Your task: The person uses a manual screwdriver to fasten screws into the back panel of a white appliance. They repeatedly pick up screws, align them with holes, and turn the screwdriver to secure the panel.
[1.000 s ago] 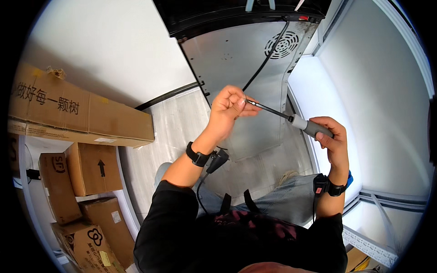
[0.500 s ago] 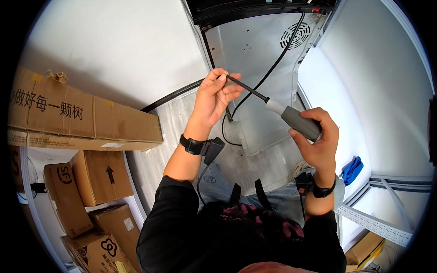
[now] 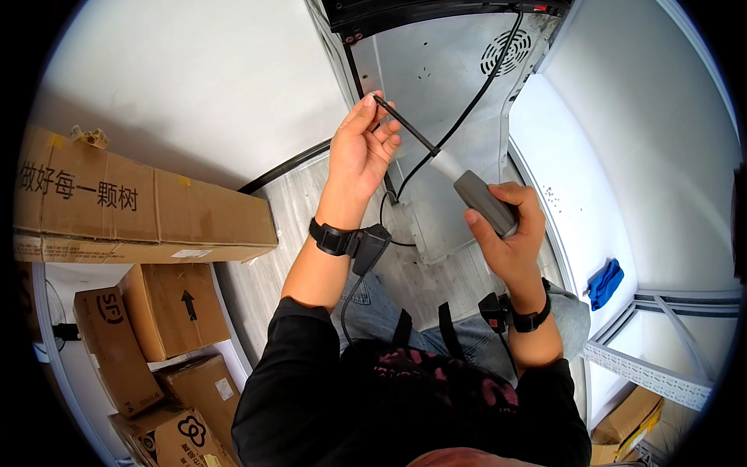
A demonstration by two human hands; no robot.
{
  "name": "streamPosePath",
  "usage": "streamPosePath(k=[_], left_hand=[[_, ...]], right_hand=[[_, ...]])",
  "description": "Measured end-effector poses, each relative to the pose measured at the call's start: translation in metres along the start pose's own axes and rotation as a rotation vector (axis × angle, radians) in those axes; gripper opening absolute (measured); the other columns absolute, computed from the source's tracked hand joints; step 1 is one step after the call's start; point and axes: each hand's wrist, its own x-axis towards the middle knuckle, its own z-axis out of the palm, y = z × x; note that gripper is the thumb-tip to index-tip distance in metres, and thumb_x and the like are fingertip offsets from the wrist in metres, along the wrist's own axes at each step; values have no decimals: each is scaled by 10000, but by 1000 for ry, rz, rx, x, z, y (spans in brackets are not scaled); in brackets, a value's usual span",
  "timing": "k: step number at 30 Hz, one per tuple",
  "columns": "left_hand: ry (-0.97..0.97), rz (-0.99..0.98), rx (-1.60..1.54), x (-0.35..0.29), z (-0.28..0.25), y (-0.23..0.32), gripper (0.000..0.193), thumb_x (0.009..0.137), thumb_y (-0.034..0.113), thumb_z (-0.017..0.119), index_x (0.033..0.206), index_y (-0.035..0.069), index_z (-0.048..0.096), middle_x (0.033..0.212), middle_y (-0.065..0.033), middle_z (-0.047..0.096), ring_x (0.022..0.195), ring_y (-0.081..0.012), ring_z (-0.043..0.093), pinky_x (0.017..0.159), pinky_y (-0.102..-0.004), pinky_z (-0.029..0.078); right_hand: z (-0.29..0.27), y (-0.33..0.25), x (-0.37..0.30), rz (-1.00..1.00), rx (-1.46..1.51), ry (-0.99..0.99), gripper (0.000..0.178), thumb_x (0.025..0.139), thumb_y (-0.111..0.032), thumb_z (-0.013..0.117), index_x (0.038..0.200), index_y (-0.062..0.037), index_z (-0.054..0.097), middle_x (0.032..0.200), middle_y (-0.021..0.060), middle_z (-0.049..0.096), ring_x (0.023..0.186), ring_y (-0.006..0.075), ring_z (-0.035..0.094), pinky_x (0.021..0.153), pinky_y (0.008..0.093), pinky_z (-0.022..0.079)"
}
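A screwdriver with a grey handle [image 3: 481, 198] and a long dark shaft slants up and left between my hands. My right hand [image 3: 510, 241] is wrapped around the handle's end. At the far end of the shaft, the thumb and forefinger of my left hand [image 3: 364, 152] pinch the tip; whether a small part sits between them is too small to tell. Beyond both hands stands the grey metal panel [image 3: 416, 101] of a black-topped appliance, with a round slotted vent [image 3: 506, 53]. A black cable [image 3: 471, 113] runs down across the panel, behind the screwdriver.
To the left, a long cardboard box [image 3: 109, 198] lies above several smaller cartons [image 3: 175, 303] on a shelf. A blue cloth [image 3: 605, 284] rests on the white surface at right, near a perforated metal rail [image 3: 650, 373]. Grey wood-look floor [image 3: 292, 198] shows between.
Both hands and the screwdriver have shifted up and to the left, the right hand most clearly. The screwdriver's tip stays at my left fingertips.
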Motion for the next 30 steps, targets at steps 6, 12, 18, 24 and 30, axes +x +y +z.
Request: streamPosePath(k=[6,12,18,24,30], left_hand=[[34,110,220,-4,-5,3,189,927,224,569,1003,53,598,881,-67,637,696,-160,639,563,-264,516],[51,135,358,-10,2,3,195,922,217,576,978,35,617,878,-71,640,690,-157,629,572,-257,509],[15,156,503,-16,10,2,218,903,232,615,958,23,636,879,-72,651,707,-145,629,592,-257,506],[106,222,714,-19,-17,4,208,902,222,614,955,24,645,880,-63,654,713,-134,628,604,-251,498],[332,197,973,-13,-87,-48,227,869,235,648,915,13,650,840,-58,670,666,-129,618,588,-256,480]], right_hand=[[-2,9,-3,360,229,-126,304,805,-79,701,1027,-18,502,758,57,613,663,104,555,602,245,438],[15,19,-8,637,402,-285,238,865,-155,647,1018,-35,511,696,-24,519,598,79,477,562,239,401],[38,35,-10,725,402,-397,223,871,-242,647,944,-55,550,677,-42,485,569,45,446,518,220,369],[52,44,8,558,558,-327,211,872,-239,648,918,-56,555,682,-44,493,572,34,449,513,201,349],[55,48,58,282,578,-217,215,888,-226,625,999,-51,566,728,-44,520,612,24,451,531,175,330]])
